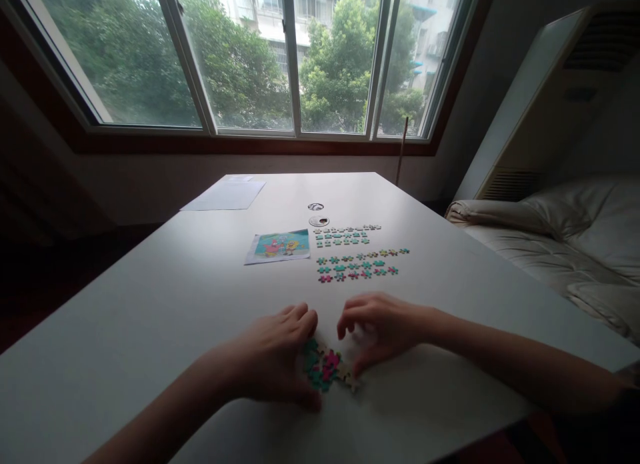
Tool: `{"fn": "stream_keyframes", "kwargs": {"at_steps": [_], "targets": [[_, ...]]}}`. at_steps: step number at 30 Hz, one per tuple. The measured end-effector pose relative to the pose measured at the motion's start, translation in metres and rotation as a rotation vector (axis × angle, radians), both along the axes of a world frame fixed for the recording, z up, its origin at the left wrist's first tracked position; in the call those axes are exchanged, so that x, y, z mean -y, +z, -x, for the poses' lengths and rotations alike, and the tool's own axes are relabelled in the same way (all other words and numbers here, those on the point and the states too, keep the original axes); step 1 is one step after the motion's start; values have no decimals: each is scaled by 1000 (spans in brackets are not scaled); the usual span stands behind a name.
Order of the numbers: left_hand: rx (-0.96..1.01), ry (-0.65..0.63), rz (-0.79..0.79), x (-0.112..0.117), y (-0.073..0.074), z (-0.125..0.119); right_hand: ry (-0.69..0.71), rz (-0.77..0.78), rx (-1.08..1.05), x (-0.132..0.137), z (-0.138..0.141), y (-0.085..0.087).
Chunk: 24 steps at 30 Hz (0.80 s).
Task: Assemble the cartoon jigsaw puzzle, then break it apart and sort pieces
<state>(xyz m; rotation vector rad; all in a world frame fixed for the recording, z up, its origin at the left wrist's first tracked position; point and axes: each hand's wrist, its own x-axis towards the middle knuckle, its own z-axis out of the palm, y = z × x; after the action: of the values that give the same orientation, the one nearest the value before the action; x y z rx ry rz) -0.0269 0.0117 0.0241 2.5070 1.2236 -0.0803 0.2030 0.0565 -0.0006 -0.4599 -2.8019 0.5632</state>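
Note:
A small heap of jigsaw puzzle pieces [329, 365], teal, pink and pale, lies on the white table near its front. Curved around the heap's left side is my left hand [280, 357], thumb and fingers apart, its palm side hidden from view. My right hand [377, 327] is at the heap's right, fingers bent and thumb apart, with the thumb tip by the pale pieces. Farther back, rows of separate puzzle pieces [357, 265] are laid out in lines. Left of these rows is a picture sheet [283, 245] with pink and yellow cartoon figures on blue-green.
The white table [165, 297] stretches toward a window [250, 64]. White paper [225, 195] lies at its far left. Two small round items [319, 221] [315, 207] sit behind the rows. A pale leather sofa [540, 217] stands to the right.

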Motion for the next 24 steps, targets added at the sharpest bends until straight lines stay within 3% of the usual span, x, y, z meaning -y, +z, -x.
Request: {"fn": "stream_keyframes", "kwargs": {"at_steps": [3,6,17,24], "targets": [[-19,12,-17,2,-2,-6,79,-42,31,17,2,-2],[-9,11,-16,-1,-4,-5,91,-66,35,16,2,-4],[94,118,-95,-15,-23,-5,-104,-28,-28,-11,-10,-8],[175,-27,-126,-4,-20,-11,-100,-18,-3,-16,-19,-1]]}}
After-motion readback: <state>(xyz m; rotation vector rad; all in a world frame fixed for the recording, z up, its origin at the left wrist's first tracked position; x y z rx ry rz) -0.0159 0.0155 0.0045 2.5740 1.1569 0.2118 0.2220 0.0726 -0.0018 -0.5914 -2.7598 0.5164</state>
